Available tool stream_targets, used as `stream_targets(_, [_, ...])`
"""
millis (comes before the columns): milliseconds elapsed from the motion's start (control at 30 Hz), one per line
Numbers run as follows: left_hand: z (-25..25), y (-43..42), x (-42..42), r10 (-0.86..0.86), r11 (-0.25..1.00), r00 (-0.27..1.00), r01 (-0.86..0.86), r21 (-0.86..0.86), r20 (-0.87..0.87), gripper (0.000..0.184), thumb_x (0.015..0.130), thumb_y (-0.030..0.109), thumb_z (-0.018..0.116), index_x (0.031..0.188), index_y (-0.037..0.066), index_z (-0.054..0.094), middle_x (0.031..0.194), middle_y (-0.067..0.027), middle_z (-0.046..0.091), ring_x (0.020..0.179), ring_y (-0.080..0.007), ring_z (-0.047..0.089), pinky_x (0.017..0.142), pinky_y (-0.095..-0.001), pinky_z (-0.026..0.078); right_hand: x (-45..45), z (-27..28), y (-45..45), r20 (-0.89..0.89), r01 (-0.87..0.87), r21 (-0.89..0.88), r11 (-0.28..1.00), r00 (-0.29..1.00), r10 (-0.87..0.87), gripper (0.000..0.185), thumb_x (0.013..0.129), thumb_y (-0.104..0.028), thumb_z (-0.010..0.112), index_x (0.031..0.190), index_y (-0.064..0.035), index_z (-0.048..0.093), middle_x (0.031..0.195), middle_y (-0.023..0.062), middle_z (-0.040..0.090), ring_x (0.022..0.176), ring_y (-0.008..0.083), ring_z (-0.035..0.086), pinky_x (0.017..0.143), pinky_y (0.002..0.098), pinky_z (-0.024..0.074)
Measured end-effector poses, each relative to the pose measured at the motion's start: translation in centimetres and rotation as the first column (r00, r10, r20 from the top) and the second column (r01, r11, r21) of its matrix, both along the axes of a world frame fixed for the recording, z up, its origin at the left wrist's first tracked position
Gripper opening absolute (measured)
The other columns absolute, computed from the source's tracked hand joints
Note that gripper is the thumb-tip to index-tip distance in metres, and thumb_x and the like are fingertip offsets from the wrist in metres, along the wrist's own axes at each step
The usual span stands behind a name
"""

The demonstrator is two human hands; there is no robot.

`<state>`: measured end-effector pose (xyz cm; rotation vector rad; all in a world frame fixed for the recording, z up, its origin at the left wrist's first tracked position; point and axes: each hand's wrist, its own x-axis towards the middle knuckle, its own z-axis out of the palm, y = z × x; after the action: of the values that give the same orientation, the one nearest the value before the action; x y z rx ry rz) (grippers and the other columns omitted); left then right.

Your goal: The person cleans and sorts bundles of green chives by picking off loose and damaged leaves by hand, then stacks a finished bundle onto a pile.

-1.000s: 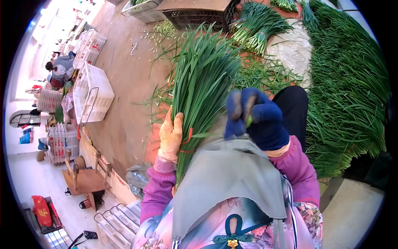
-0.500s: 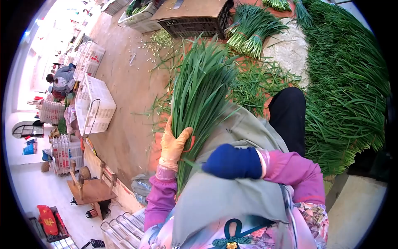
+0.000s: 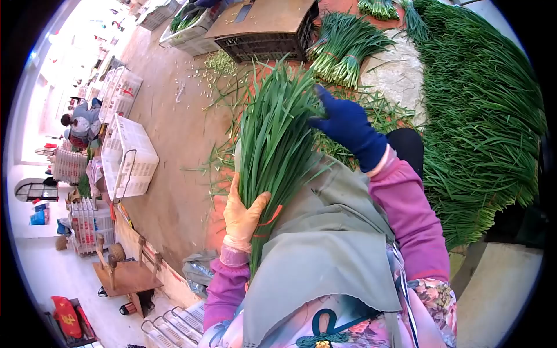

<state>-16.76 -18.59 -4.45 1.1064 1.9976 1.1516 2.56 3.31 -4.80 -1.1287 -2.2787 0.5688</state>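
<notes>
A bundle of long green garlic chives [image 3: 278, 130] lies across my lap, leaf tips pointing away from me. My left hand [image 3: 242, 217], in a pale yellow-orange rubber glove, grips it around the lower part. A red-orange band [image 3: 271, 216] shows on the stalks beside my left thumb. My right hand [image 3: 346, 124], in a dark blue knit glove, is at the right edge of the leaves with thumb and forefinger spread. Whether it touches the leaves I cannot tell. A grey-green apron [image 3: 325, 255] covers my lap.
A large heap of chives [image 3: 478, 127] lies on the right. Tied bundles [image 3: 348, 49] rest at the back near a dark crate topped with cardboard [image 3: 264, 23]. White plastic baskets [image 3: 129, 159] stand on the left, and a person [image 3: 84, 122] sits farther off. Loose trimmings litter the floor.
My right hand has moved from above my lap, up and away from me to the bundle's right edge, and its fingers have spread. My left hand keeps its grip on the chives.
</notes>
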Motion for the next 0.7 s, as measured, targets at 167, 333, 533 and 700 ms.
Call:
stream_targets(167, [1.2, 0.1, 0.9, 0.024, 0.998, 0.999, -0.025, -0.052, -0.030, 0.069, 0.076, 0.003, 0.067, 0.136, 0.002, 0.033, 0.120, -0.0103, 0.053, 0.104, -0.0172, 0.053, 0.093, -0.0290, 0.041, -0.2, -1.2, 1.9, -0.282, -0.358, -0.360, 0.861, 0.922, 0.265, 0.027, 0.083, -0.029, 0.058, 0.089, -0.0035, 0.064, 0.076, 0.0160, 0.062, 0.063, 0.0320, 0.060, 0.061, 0.0400, 0.0478])
stream_targets(333, [0.6, -0.3, 1.3, 0.067, 0.997, 0.993, -0.069, -0.015, -0.092, 0.075, 0.073, 0.007, 0.072, 0.136, 0.003, 0.032, 0.122, -0.0117, 0.052, 0.106, -0.0183, 0.053, 0.093, -0.0306, 0.041, 6.4, -2.6, 4.1, -0.767, -0.431, -0.597, 0.677, 0.555, -0.324, 0.023, 0.089, -0.022, 0.054, 0.100, -0.0039, 0.062, 0.071, -0.0010, 0.055, 0.048, 0.0053, 0.044, 0.048, 0.0176, 0.0383])
stream_targets(533, [0.7, 0.0, 2.3, 0.027, 0.998, 0.932, -0.042, -0.035, -0.362, 0.088, 0.066, 0.025, 0.079, 0.135, -0.002, 0.032, 0.120, -0.0207, 0.053, 0.108, -0.0286, 0.055, 0.092, -0.0330, 0.043, 3.5, 3.8, 0.1, -0.678, -0.169, -0.411, 0.896, 0.713, -0.177, 0.020, 0.085, -0.021, 0.062, 0.097, -0.0057, 0.065, 0.078, 0.0040, 0.064, 0.065, 0.0065, 0.056, 0.054, 0.0230, 0.0455])
stream_targets(700, [0.4, 0.1, 3.1, 0.001, 0.999, 0.881, -0.021, -0.038, -0.472, 0.093, 0.062, 0.027, 0.080, 0.135, -0.003, 0.031, 0.116, -0.0209, 0.054, 0.104, -0.0318, 0.055, 0.089, -0.0348, 0.044, 0.9, 4.9, -1.1, -0.676, -0.220, -0.180, 0.959, 0.735, 0.041, 0.017, 0.084, -0.019, 0.064, 0.094, -0.0057, 0.064, 0.083, 0.0073, 0.066, 0.072, 0.0120, 0.063, 0.062, 0.0263, 0.0490])
